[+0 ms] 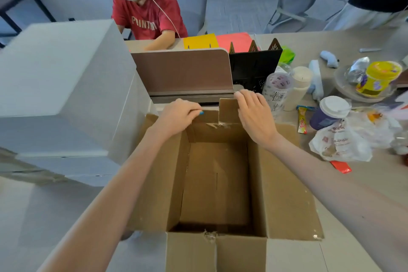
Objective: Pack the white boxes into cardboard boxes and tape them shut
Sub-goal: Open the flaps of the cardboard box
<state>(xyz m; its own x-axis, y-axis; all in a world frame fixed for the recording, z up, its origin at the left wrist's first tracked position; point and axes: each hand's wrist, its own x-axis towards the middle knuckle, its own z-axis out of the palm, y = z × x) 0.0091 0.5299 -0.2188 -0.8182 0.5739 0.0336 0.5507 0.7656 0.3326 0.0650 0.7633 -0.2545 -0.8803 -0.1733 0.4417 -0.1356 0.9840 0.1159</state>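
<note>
**Hands work the far flap of an empty carton**

A person's left hand (178, 115) and right hand (254, 115) both sit on the far flap (229, 109) of an open cardboard box (284, 183) on the table (379, 172), seen from the head cam. L fingers are curled over the flap's lower left part. R fingers are hooked over the torn tab standing upright beside it — both grip card, neither is spread flat. The box is empty inside, w/ side flaps splayed out and scraps of old tape at the far seam. The white boxes (61, 68) are stacked just beside it on the left, none packed yet. What looks like a clear tape roll (276, 88) stands near the R hand, by a paper cup (329, 112) and a plastic bag (340, 146). A second person in a red shirt (150, 17) sits opposite.

Step in hand, by the look of it: getting the far flap out of the way so the mouth is free for loading. To do it well — bend both parts together along the crease, not at the tear, as the card looks weak there. Press it fully outward so it can't spring back, and keep the box square to the white stack
</note>
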